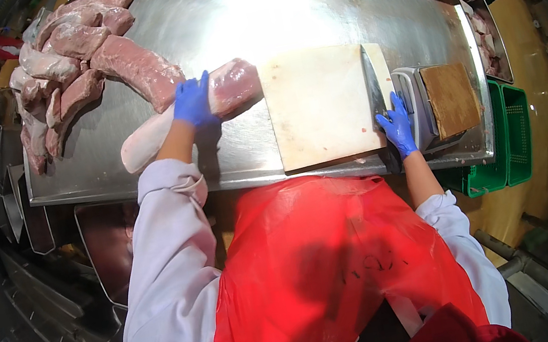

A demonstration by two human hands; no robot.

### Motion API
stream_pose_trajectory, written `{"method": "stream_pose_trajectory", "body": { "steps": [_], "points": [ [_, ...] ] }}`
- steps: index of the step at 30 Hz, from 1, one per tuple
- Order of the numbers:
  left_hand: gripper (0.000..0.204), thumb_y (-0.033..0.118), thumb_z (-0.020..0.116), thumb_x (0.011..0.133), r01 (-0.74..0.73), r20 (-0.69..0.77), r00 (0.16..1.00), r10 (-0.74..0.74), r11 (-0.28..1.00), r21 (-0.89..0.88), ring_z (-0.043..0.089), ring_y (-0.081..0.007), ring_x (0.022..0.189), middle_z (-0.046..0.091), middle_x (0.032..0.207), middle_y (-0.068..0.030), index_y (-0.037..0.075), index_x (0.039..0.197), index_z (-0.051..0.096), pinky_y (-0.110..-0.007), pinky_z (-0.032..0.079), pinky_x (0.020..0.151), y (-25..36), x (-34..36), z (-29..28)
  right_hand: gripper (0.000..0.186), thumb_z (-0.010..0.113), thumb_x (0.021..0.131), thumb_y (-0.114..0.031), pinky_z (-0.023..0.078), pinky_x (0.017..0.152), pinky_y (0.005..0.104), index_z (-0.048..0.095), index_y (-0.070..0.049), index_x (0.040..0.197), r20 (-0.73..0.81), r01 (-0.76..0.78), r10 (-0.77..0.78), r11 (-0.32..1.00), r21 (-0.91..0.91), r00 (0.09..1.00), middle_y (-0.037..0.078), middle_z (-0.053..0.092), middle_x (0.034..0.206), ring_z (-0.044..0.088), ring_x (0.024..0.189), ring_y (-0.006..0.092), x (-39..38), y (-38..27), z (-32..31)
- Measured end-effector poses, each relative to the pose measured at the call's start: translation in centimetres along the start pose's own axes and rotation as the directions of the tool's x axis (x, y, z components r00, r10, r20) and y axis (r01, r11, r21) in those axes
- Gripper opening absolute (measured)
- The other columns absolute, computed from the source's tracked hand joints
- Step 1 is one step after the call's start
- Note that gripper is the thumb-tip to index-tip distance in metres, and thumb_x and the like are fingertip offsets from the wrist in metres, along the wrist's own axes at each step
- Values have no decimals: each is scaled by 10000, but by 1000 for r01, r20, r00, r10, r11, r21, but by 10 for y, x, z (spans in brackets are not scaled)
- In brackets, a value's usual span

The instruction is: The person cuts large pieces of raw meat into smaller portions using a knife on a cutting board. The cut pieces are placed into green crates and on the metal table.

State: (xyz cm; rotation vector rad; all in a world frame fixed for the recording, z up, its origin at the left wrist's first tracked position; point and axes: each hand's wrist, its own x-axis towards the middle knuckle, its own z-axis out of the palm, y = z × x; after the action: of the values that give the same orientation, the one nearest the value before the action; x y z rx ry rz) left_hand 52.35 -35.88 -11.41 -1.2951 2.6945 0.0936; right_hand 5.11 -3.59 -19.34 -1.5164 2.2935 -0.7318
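A long piece of pork loin (236,88), pale with fat at its near end and pink at the far end, lies slantwise on the steel table (240,144) left of the white cutting board (321,107). My left hand (193,103), in a blue glove, is closed over its middle. Along the board's right edge rests a knife (373,80), blade pointing away from me. My right hand (397,127), also blue-gloved, is at the knife's handle end with thumb and forefinger stretched apart. The handle is partly hidden by this hand.
Several more pork pieces (75,41) are heaped at the table's far left. Right of the board stand pale trays with a brown block (450,99). Green crates (516,128) are beyond the right edge, near a metal tub of meat (485,35). Another tub (106,237) sits below the left front edge.
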Motion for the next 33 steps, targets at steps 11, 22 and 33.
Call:
{"method": "stream_pose_trajectory", "body": {
  "steps": [11,22,33],
  "points": [
    [794,306,841,649,99,32,995,-98,829,-550,638,-431,1105,655,1173,-248,36,1310,493,-464,524,938,-59,-54,-24,379,737,857,-200,418,1088,393,695,142,1014,-29,-254,258,962,98,966,208,363,1598,501,1336,370,-15,-1,7],
    [1061,335,850,658,-380,-360,917,172,650,-658,543,-433,1267,525,1392,-290,-19,1515,334,-480,434,1090,32,-60,-84,376,625,1003,-143,482,945,283,569,87,1295,93,-392,430,688,610,898,122,642,1216,614,1079,176,-27,-100,33],
    [1196,535,866,635,-203,92,961,261,890,-408,370,-431,1426,356,1544,-299,-8,1537,298,-496,320,1172,-7,-93,33,246,589,1031,-196,534,557,318,493,-55,1208,219,-403,339,732,549,915,81,651,797,667,698,153,-51,-177,-19]
  ]
}}
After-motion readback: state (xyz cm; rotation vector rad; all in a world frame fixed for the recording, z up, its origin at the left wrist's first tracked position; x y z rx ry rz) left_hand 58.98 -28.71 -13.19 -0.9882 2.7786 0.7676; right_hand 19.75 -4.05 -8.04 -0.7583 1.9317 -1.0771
